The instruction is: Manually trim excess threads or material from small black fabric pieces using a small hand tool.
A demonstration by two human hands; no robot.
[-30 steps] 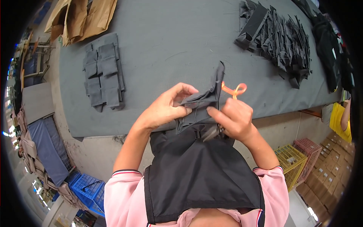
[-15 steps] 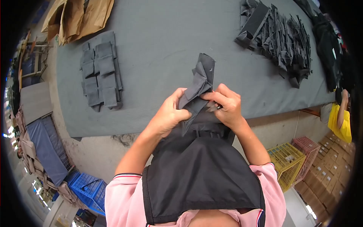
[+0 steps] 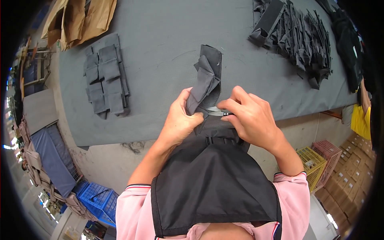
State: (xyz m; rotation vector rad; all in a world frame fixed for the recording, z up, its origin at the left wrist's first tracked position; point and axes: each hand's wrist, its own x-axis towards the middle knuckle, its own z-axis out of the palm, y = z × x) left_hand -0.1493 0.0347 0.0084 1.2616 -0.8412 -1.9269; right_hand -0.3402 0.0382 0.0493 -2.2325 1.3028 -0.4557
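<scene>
My left hand [image 3: 181, 117] is closed on a folded dark grey fabric piece [image 3: 206, 82], thumb on top. The piece stands out over the table's front edge and has a sewn pleated pocket on it. In my right hand [image 3: 253, 116] is a pair of thread snips [image 3: 216, 112], held between thumb and fingers. Its two pale blades are apart, and their tips lie at the fabric's lower edge beside my left thumb. Whether a thread sits between the blades is too small to tell.
A neat stack of grey pocketed pieces [image 3: 106, 76] lies on the grey-covered table [image 3: 160, 52] at left. A dense row of similar pieces [image 3: 298, 40] lies far right. Paper bags [image 3: 84, 20], a blue crate [image 3: 98, 200], a yellow crate [image 3: 310, 166] and cartons [image 3: 352, 172] surround it.
The snips have turned and their blades have spread toward the fabric edge. My right hand has moved slightly right and opened its grip a little. The fabric piece now stands more upright.
</scene>
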